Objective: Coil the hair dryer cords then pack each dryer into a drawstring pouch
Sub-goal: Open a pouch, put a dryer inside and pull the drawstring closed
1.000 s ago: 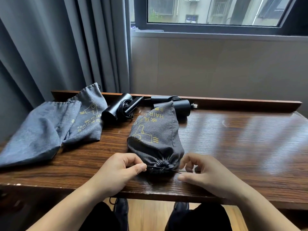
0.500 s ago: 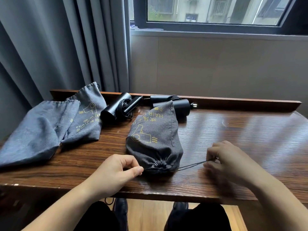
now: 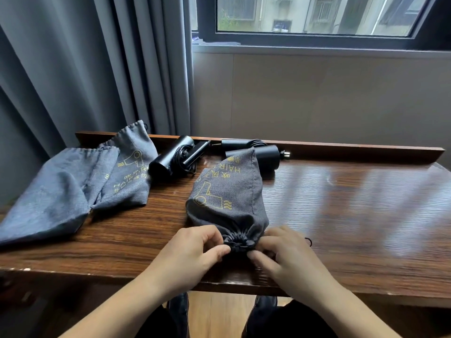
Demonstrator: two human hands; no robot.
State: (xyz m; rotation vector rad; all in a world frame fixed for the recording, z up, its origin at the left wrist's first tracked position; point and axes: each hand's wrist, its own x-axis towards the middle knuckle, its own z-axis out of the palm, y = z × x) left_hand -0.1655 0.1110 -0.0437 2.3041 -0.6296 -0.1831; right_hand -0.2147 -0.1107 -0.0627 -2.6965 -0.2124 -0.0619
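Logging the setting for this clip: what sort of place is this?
Probably a hotel or guest room, though a home bedroom is possible: a narrow wooden desk stands under a window with grey curtains, and several matching hair dryer pouches lie on it.

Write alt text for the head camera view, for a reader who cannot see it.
Both hands, left hand and right hand, pinch the gathered mouth of a filled grey drawstring pouch on a wooden table. Behind it lie two black hair dryers with coiled cords; two flat empty pouches lie to the left.
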